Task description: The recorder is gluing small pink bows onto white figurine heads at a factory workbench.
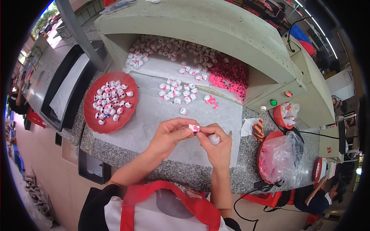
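Observation:
Over the white paper sheet [146, 115], my left hand [168, 135] pinches a small white toy head [194, 128] with pink on it. My right hand [219, 151] has its fingertips against that head's right side. A small whitish squeeze bottle [214, 139] is tucked in the same hand. Just beyond my fingers lies a single white toy head [183, 111]. Farther off are a cluster of similar white heads [171, 89] and a few loose pink pieces [211, 100]. What my right fingertips grip against the head is too small to make out.
A red scalloped plate [89, 115] of heads stands at the left, beside a black tray [73, 92]. A pale metal hood [192, 23] covers many heads and a pink heap [231, 77]. At right are a red basket [266, 139] with plastic bags and an orange-black striped cloth [258, 129].

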The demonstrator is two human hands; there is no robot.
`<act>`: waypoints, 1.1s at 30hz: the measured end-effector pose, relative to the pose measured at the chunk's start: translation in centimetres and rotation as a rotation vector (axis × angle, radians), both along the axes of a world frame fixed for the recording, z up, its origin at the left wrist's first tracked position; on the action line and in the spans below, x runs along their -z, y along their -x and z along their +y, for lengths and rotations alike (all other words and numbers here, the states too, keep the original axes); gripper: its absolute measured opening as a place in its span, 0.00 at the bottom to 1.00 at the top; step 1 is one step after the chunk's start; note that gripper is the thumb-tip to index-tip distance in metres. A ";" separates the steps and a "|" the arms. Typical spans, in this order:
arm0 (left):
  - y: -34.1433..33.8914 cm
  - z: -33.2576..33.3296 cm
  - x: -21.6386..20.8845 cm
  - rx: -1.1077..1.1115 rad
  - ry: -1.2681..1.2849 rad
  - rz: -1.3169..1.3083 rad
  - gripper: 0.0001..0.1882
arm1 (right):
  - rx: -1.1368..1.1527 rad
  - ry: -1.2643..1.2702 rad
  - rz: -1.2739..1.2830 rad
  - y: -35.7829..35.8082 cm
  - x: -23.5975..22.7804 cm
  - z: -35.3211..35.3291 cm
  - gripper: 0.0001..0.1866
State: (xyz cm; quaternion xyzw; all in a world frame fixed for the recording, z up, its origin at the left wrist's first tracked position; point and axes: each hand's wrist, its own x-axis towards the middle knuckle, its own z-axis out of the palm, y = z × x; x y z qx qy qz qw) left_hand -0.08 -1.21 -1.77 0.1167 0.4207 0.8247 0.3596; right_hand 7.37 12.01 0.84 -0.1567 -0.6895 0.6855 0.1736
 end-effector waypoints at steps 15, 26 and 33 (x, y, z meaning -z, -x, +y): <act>-0.9 -1.7 -1.3 -0.041 0.020 0.309 0.13 | -0.193 0.326 0.203 0.4 1.1 -0.4 0.14; 2.5 -6.7 1.7 -0.322 0.421 0.429 0.06 | -0.139 0.352 -0.154 3.7 4.7 -5.1 0.08; 5.9 -4.2 3.4 -0.681 0.964 1.303 0.10 | -0.040 0.190 -0.262 1.0 5.1 -2.0 0.12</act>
